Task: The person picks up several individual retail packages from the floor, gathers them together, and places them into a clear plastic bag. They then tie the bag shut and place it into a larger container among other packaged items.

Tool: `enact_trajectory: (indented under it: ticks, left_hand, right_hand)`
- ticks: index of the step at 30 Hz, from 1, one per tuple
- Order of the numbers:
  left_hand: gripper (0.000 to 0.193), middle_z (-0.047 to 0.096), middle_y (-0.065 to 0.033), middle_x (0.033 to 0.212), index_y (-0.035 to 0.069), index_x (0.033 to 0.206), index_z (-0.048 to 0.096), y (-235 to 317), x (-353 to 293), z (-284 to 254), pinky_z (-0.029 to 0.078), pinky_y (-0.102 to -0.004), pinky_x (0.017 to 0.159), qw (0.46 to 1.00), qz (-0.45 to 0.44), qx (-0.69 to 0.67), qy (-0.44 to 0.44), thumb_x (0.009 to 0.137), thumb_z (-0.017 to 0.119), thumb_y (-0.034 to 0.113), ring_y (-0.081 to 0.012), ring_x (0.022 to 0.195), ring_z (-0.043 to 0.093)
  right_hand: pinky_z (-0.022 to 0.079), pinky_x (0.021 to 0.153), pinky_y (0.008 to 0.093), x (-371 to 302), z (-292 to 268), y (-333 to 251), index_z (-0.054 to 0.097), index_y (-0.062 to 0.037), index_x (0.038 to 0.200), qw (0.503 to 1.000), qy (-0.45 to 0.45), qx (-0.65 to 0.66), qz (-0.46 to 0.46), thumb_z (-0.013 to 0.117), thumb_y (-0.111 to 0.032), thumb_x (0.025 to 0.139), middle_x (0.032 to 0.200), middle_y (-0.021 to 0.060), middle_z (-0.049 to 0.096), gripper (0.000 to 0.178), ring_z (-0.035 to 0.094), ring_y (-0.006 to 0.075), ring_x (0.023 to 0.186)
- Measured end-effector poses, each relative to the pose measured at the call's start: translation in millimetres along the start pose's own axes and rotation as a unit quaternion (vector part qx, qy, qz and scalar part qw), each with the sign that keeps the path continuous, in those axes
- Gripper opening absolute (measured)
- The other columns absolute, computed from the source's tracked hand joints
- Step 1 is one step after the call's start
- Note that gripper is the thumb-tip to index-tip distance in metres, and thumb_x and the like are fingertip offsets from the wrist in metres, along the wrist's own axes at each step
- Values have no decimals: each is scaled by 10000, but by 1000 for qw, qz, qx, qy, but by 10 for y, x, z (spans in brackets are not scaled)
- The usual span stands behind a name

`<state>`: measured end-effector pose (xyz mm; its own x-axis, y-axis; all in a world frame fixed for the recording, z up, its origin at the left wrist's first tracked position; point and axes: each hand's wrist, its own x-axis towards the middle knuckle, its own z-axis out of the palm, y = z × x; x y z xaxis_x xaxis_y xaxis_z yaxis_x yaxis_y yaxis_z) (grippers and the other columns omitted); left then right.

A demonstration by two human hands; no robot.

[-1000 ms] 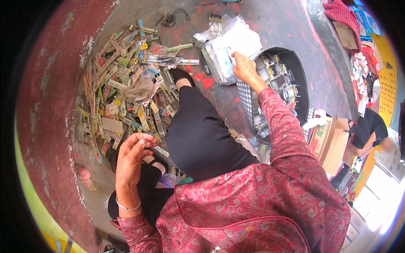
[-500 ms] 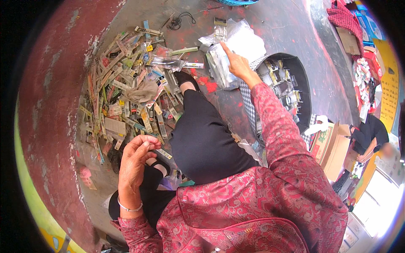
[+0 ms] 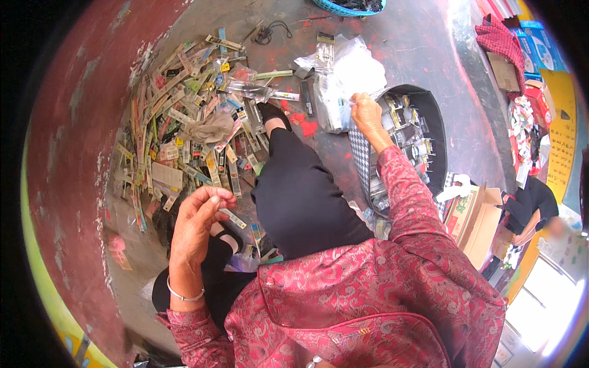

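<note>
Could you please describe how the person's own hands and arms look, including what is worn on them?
The left hand and right hand are without gloves. Long red sleeves with a pale swirling pattern cover the arms. A thin, light-coloured bracelet circles the left wrist.

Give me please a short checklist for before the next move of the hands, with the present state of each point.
1. Right hand at the white bag: ok, it is over the right edge.
2. Right hand gripping the bag: cannot tell, the fingertips are too small to read.
3. Left hand free: cannot tell, its fingers are curled close together.
4. Bin open on top: ok, packets show inside.
5. Strips in order: not ok, they lie crisscrossed on the floor.
</note>
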<state>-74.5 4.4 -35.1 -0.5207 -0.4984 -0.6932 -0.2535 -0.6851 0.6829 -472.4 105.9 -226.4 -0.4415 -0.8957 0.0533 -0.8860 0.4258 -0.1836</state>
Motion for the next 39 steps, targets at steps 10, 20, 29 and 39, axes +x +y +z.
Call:
enact_trajectory:
  ticks: [10, 20, 29, 39]
  left_hand:
    - [189, 602, -19, 911, 65, 960, 567, -1, -76, -81, 418, -212, 720, 998, 47, 45, -15, 870, 507, 220, -91, 845, 559]
    - [601, 416, -149, 1267, 27, 1294, 337, 112, -232, -285, 421, -342, 865, 972, 193, -125, 38, 817, 606, 275, -238, 1098, 475]
    - [988, 302, -130, 1371, 48, 1356, 214, 229, -219, -313, 243, -495, 1030, 854, 353, -318, -213, 646, 703, 530, -271, 1266, 293]
    - [436, 604, -107, 1010, 15, 1104, 511, 303, -589, -618, 495, -420, 839, 796, 361, -464, -144, 744, 670, 204, -232, 907, 606]
  right_hand:
    - [475, 725, 391, 764, -1422, -420, 626, -36, 836, 979, -28, 135, -150, 592, -118, 724, 801, 175, 624, 143, 606, 322, 805]
    - [430, 567, 220, 1112, -2650, -1785, 602, -21, 829, 906, -132, 310, -255, 599, -74, 749, 738, 11, 593, 96, 536, 73, 669]
    - [368, 495, 191, 582, -3427, -3274, 579, -52, 788, 719, -215, 575, -324, 588, 5, 733, 697, 8, 575, 80, 474, 60, 554]
    - [365, 484, 179, 231, -3256, -3932, 581, -35, 777, 779, -219, 497, -313, 584, 28, 697, 660, -4, 562, 102, 472, 47, 532]
